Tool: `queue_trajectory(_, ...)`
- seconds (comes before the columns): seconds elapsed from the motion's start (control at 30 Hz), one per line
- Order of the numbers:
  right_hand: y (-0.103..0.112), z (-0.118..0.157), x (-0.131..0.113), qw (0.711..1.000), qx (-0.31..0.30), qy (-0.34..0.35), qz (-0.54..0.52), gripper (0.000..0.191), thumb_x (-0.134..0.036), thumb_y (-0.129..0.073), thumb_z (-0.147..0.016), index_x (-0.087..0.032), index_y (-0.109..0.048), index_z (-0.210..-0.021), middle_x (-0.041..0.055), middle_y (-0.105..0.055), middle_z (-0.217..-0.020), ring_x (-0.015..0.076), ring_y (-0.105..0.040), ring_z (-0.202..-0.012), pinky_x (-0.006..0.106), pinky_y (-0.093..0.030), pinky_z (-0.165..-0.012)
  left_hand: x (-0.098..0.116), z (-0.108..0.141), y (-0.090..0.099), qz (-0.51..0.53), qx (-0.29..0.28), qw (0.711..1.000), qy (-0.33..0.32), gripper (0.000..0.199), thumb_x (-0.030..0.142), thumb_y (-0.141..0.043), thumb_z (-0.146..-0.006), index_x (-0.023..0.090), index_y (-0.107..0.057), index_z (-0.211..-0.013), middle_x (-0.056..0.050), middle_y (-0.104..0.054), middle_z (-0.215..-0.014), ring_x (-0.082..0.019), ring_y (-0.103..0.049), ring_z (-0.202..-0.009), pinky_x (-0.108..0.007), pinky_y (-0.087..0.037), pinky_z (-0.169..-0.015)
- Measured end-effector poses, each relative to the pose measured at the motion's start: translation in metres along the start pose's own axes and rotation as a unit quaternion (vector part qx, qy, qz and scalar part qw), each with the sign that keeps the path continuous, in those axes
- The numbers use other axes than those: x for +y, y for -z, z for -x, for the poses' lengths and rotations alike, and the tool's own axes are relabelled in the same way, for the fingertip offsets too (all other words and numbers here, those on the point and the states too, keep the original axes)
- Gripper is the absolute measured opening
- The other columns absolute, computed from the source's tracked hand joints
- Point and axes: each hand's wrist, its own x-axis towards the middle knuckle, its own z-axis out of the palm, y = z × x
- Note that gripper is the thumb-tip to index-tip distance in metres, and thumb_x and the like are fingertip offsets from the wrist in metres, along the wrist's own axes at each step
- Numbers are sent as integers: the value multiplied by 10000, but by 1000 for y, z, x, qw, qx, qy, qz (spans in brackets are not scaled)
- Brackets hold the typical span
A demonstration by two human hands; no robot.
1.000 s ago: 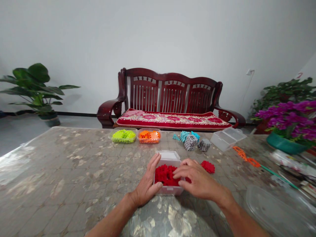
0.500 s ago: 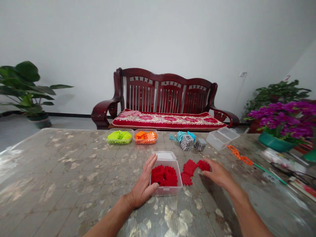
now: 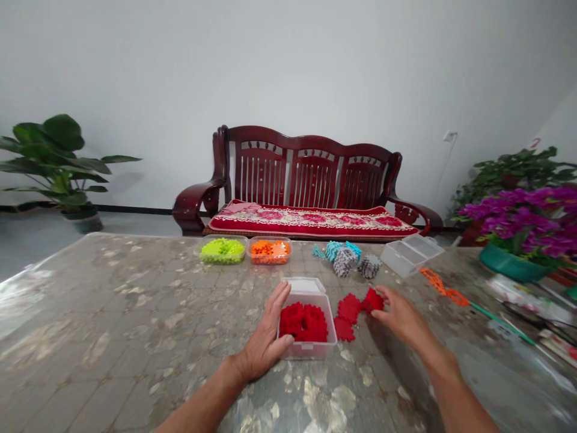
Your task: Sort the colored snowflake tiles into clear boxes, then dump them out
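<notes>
A clear plastic box (image 3: pixel 311 350) with its lid (image 3: pixel 304 285) tipped back stands before me, holding several red interlocking pieces (image 3: pixel 303 325). Along its left side lies my left hand (image 3: pixel 265 338), fingers toward the back corner and thumb at the front rim, steadying it. My right hand (image 3: pixel 397 313) pinches a red toothed piece (image 3: pixel 372 300) between thumb and fingers, right of the box. That piece is tilted and meets a chain of flat red pieces (image 3: pixel 348 308) on the table; whether they are joined is too small to tell.
Behind are a tub of lime-green pieces (image 3: pixel 222 249), a tub of orange pieces (image 3: pixel 270 250), blue clusters (image 3: pixel 334 249), grey clusters (image 3: pixel 370 266) and an empty clear box (image 3: pixel 404 258). Orange links (image 3: pixel 444 288), a green stick (image 3: pixel 496 320) and a flower pot (image 3: pixel 509 263) occupy the right.
The red piece in my right hand has turned and tilted up a little. My left hand stays on the box. The whole view has shifted slightly.
</notes>
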Motion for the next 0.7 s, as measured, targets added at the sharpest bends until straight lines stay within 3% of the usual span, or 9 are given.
queue_trajectory(0.1, 16, 6, -57, 992, -42, 84, -86, 599, -255, -664, -697, -237, -599, -1292, 77, -670, -1252, 255, -634, -1104, 400, -472, -988, 0, 0, 0, -2, 0, 1000, -1, 770, 621, -387, -968, 245, -118, -1585, -120, -120, -1653, -363, -100, -1519, -573, -103, -1226)
queue_trajectory(0.2, 25, 11, -114, 979, -88, 167, -72, 605, -208, -688, -681, -262, -614, -1279, 55, -664, -1241, 254, -581, -1140, 395, -444, -1004, 1, 0, 0, -2, 0, 1000, 2, 772, 637, -380, -964, 255, -120, -1584, -113, -126, -1652, -358, -101, -1519, -567, -101, -1228)
queue_trajectory(0.3, 23, 13, -146, 962, -139, 233, -36, 610, -173, -682, -688, -247, -613, -1289, 57, -676, -1193, 254, -544, -1128, 387, -438, -989, 2, -1, 0, 0, 2, 1000, 1, 784, 653, -383, -957, 254, -127, -1582, -113, -134, -1650, -357, -108, -1517, -557, -103, -1231)
queue_trajectory(0.43, 14, 12, -155, 946, -165, 279, 7, 560, -130, -644, -714, -235, -633, -1264, 55, -662, -1181, 248, -504, -1114, 385, -411, -994, 1, -1, -1, -1, 6, 1000, -4, 781, 657, -382, -956, 264, -126, -1580, -110, -128, -1651, -359, -113, -1516, -561, -104, -1230)
queue_trajectory(0.53, 9, 15, -154, 937, -177, 300, 14, 429, -110, -632, -745, -250, -700, -1145, 35, -681, -1079, 233, -506, -1070, 367, -403, -967, 0, -1, -2, -3, 5, 1000, -2, 784, 658, -386, -953, 264, -130, -1579, -111, -129, -1650, -361, -117, -1515, -562, -119, -1229)
queue_trajectory(0.7, 0, 23, -159, 939, -182, 292, 25, 324, -94, -589, -824, -265, -744, -1051, 21, -706, -960, 218, -523, -1009, 359, -404, -912, 1, -1, -1, -6, 3, 1000, 0, 762, 632, -382, -964, 262, -128, -1580, -105, -129, -1650, -354, -115, -1518, -566, -110, -1233)
